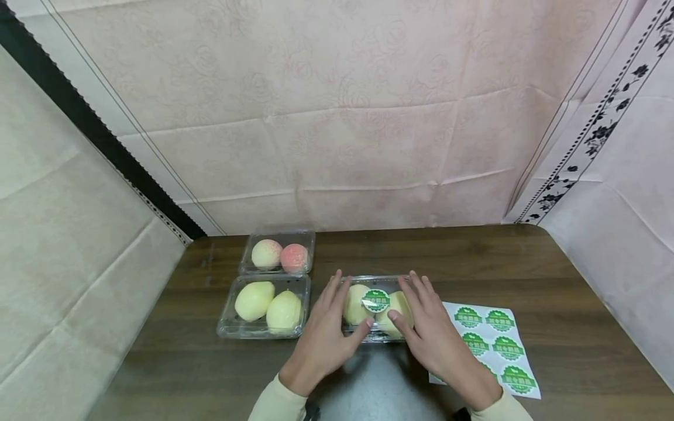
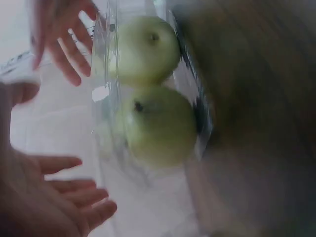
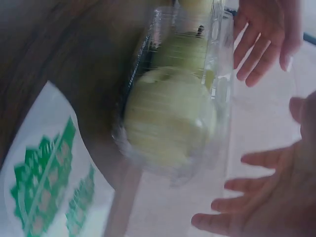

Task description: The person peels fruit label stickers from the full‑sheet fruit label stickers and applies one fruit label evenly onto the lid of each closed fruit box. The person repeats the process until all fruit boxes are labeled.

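Between my hands stands a clear plastic box (image 1: 388, 282) holding two pale yellow-green fruits (image 2: 158, 126). A round green-and-white sticker (image 1: 376, 300) lies on its lid. My left hand (image 1: 327, 334) is spread at the box's left side, with its thumb reaching in over the front edge. On the opposite side, my right hand (image 1: 438, 332) has its fingers extended along the box, thumb pointing inward. Both wrist views show straight fingers with air between them and the lid, and neither hand holds anything. The right forearm passes over a sheet of green stickers (image 1: 491, 331).
Left of the box, a clear box (image 1: 226, 326) with two pale yellow-green fruits stands in front of another clear box (image 1: 310, 241) with two pinkish peaches. The brown wooden table (image 1: 553, 316) is bordered by light cloth walls (image 1: 368, 146) at the back and sides.
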The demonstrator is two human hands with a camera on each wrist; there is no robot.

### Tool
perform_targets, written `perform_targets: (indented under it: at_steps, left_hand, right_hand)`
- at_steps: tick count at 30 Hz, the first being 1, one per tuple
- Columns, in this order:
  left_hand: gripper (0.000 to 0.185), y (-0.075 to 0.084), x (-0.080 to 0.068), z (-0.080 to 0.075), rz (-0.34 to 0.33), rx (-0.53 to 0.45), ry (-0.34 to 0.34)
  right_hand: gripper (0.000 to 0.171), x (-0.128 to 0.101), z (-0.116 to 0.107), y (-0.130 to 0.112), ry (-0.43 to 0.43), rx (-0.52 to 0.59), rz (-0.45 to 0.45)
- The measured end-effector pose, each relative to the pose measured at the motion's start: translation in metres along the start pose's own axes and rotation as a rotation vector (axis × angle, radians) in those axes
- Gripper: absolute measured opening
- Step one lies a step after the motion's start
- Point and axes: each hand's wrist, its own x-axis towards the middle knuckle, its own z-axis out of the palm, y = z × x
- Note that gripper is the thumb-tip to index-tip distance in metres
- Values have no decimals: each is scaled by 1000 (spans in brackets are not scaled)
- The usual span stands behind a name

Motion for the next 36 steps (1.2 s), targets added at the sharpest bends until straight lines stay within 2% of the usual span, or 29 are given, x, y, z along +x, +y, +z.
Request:
perform_targets:
  at_steps: [4,8,11,15,18,23,29,36]
  left_hand:
    - [102,3,-9,-1,140,262,-83]
    - [116,10,-13,7,238,501,-147]
    - [121,14,-13,13,281,609,-170]
    - [121,17,-13,19,316,692,-164]
    - [119,18,-12,22,333,714,-130]
    - [118,18,-6,26,328,689,-93]
    - [116,17,1,30,294,672,-94]
    - [120,18,8,33,232,679,-101]
  right_hand:
    - [67,-8,0,-5,-35,-112,-82]
    - [75,-12,6,-7,-70,-177,-137]
    - [81,-13,12,-7,-85,-222,-183]
    - [85,-11,17,-9,-100,-273,-216]
    - [87,-8,17,-11,-115,-292,-213]
    - [89,0,18,-12,-150,-293,-186]
    - [90,10,19,-13,-199,-291,-149]
    - [92,18,20,-13,-199,-296,-99]
